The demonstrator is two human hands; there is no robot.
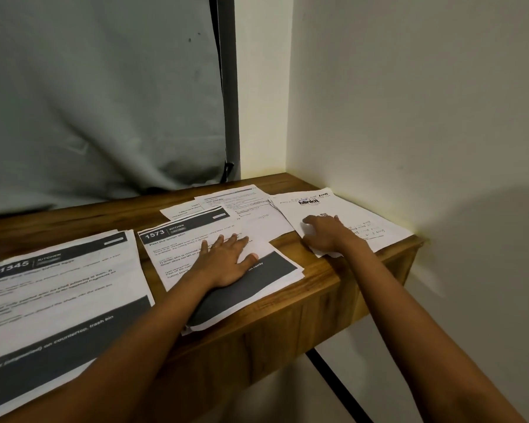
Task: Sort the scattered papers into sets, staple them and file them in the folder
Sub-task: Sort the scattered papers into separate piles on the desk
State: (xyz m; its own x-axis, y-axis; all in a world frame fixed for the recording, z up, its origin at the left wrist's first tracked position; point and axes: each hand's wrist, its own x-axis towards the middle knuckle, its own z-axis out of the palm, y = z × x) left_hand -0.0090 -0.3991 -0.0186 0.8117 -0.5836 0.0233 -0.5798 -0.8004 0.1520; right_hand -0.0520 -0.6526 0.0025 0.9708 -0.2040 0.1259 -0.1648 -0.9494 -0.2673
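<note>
We record the left hand (pixel 226 261) pressed flat, fingers spread, on sheet 1573 (pixel 177 248); the right hand (pixel 327 236) rests bent-fingered on the blinkit sheet (pixel 376 215), possibly gripping, we cannot tell

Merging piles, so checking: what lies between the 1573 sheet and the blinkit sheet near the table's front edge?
Head view: a bare wedge of wooden table near the front; farther back, a white printed form fills the gap.

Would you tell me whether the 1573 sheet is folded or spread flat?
Spread flat: the 1573 sheet shows header to footer under the left hand.
</note>
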